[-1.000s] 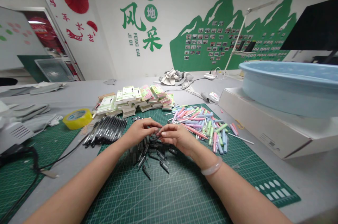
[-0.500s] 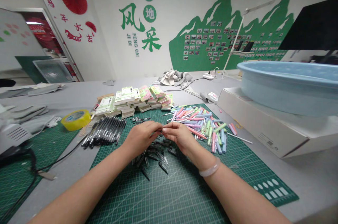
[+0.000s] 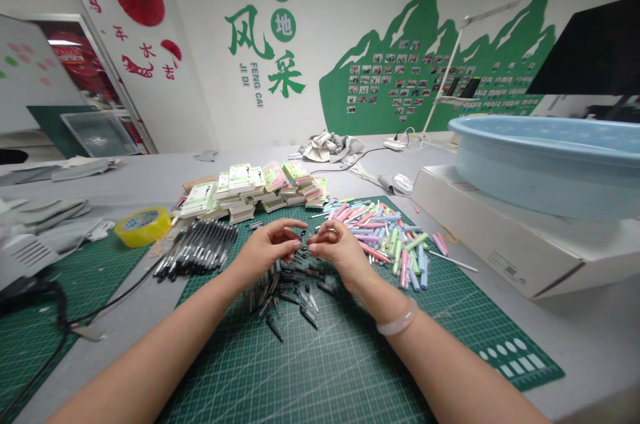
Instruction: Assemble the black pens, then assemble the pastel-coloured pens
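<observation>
Over the middle of the green cutting mat (image 3: 295,377), the left hand (image 3: 267,249) and the right hand (image 3: 344,254) face each other, their fingertips close together with a narrow gap between. A small dark piece (image 3: 303,235) shows at that gap, its length roughly upright; it is too small and blurred to tell which fingers grip it, or whether either hand is closed. One pale bracelet (image 3: 397,319) circles the right wrist.

Below the hands lies a loose pile of black pen parts (image 3: 287,277) on the mat, pointing several ways and overlapping too much to count. At its near edge, two separate parts, one (image 3: 274,329) nearest the wearer and one (image 3: 309,317) to its right, both slant from far left to near right.

Left of the left hand, a row of black pens (image 3: 197,247) lies side by side, more than ten, their long axes running from near left to far right. Right of the right hand is a heap of pink, green, blue and purple tubes (image 3: 380,231), uncountable and pointing every way, with one white stick (image 3: 454,261) slanting from far left to near right beside it.

Beyond the hands are stacked small boxes (image 3: 240,194), partly hidden by one another. One roll of yellow tape (image 3: 143,227) is at left on the worktop (image 3: 595,337); at right, one blue tub (image 3: 540,171) sits on one white box (image 3: 505,241).
</observation>
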Action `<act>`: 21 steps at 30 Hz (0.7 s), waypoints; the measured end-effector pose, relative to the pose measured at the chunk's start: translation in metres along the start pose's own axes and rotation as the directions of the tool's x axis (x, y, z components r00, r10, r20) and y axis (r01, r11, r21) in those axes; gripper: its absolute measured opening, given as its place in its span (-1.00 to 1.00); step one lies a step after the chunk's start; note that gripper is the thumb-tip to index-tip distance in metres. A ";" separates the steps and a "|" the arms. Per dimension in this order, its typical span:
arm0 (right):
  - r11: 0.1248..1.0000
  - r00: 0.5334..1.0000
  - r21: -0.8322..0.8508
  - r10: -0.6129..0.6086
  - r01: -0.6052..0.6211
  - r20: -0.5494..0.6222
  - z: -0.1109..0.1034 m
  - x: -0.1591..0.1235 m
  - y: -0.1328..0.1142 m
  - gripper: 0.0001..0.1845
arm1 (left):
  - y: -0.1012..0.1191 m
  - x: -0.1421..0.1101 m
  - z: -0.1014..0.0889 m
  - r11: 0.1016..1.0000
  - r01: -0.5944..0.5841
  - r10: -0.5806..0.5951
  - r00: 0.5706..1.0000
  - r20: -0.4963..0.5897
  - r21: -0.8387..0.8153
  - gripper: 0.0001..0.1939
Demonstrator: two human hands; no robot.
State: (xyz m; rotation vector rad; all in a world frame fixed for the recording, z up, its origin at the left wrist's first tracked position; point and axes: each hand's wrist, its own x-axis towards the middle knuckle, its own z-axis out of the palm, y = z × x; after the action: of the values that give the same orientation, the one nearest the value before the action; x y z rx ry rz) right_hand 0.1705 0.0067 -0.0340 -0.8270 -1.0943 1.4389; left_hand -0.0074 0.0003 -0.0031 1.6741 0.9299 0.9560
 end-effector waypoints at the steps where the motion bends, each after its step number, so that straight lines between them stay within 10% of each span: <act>1: 0.999 1.000 -0.033 -0.012 0.012 0.004 0.001 0.000 0.000 -0.59 | 0.001 -0.001 0.002 0.999 0.017 -0.017 1.000 0.003 -0.032 -0.65; 21: 0.880 0.983 -0.437 -0.168 0.183 0.072 0.001 -0.002 0.008 -0.86 | -0.009 -0.003 0.014 0.980 0.111 -0.116 0.993 -0.019 -0.165 -0.66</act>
State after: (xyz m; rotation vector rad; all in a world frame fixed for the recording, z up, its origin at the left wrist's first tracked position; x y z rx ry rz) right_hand 0.1675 0.0048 -0.0415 -0.9938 -1.5143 1.0646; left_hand 0.0031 -0.0052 -0.0152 1.4576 0.9296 0.9546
